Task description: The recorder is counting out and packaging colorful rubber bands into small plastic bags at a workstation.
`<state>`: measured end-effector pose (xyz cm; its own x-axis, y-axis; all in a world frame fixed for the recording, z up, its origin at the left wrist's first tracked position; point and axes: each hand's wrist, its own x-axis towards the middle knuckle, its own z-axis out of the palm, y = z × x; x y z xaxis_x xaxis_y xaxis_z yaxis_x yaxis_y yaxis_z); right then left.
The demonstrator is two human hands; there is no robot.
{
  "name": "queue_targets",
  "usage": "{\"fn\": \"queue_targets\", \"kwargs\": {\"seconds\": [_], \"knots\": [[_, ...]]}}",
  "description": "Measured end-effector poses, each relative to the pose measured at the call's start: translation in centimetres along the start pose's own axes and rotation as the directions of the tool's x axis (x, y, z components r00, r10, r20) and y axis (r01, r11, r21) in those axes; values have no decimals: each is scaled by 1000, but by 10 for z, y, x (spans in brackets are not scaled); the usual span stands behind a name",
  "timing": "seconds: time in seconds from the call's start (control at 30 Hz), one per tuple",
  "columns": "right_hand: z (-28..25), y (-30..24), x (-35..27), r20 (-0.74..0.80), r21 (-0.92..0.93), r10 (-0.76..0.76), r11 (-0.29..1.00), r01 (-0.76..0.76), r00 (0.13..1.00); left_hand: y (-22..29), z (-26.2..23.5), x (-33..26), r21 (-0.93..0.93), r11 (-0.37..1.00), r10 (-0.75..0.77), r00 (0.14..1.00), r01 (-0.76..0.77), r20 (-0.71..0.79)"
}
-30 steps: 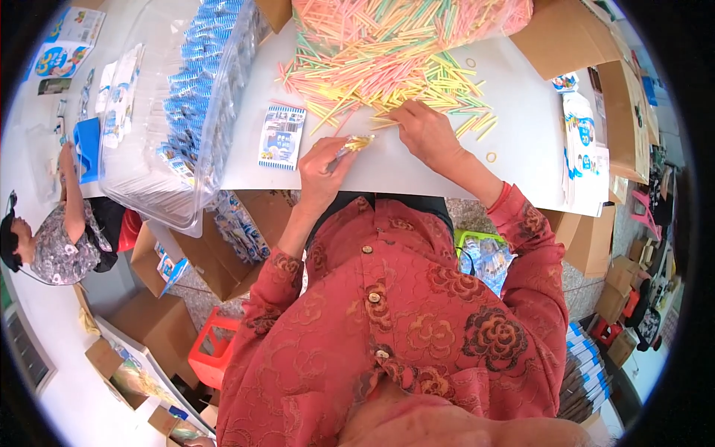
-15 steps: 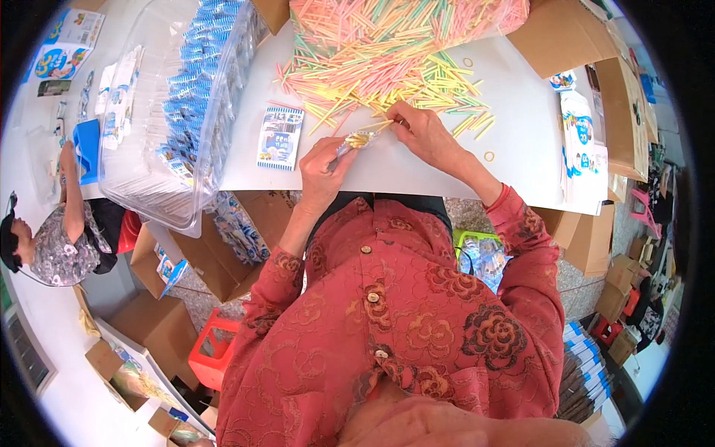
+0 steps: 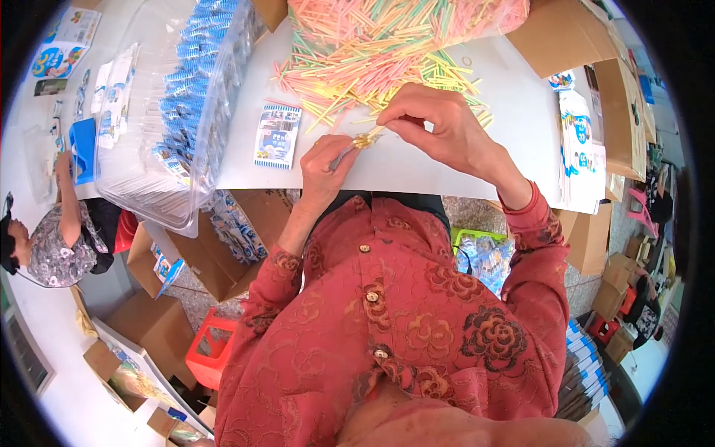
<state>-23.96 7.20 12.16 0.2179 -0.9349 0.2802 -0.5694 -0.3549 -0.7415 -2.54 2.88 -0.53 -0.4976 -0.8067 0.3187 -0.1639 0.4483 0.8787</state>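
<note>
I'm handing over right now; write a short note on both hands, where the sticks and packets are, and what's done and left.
Left hand: closed on a small bundle of yellow sticks at the near table edge.
Right hand: pinching the bundle's top end.
Loose stick pile: spread across the far side of the white table.
One flat packet lies left of the hands; clear bin of blue packets further left.
Done: one bundle gathered. Left: most of the pile remains loose.

Packet [image 3: 277, 136] left of sticks [image 3: 372, 52] (on table [image 3: 447, 164])
</note>
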Motion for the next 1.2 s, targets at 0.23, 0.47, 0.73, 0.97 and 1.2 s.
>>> {"fn": "queue_targets", "kwargs": {"seconds": [0.23, 0.47, 0.73, 0.97, 1.2], "knots": [[7, -12, 2, -46, -36, -51, 998, 49, 998, 6, -2, 3, 25, 999, 27, 1000, -28, 12], [16, -3, 3, -46, -106, -45, 994, 40, 998, 8, -4, 4, 37, 998, 50, 999, -50, 10], [29, 28, -11, 6, 133, 86, 987, -86, 996, 25, -15, 14, 24, 1000, 18, 999, -19, 38], [60, 36, -21, -158, 89, 134, 989, -121, 978, 8, -24, 5, 25, 1000, -9, 1000, 9, -12], [69, 36, -22, -145, 292, 316, 919, -264, 938, 14, -20, 4, -113, 975, -190, 981, 192, 30]]}}
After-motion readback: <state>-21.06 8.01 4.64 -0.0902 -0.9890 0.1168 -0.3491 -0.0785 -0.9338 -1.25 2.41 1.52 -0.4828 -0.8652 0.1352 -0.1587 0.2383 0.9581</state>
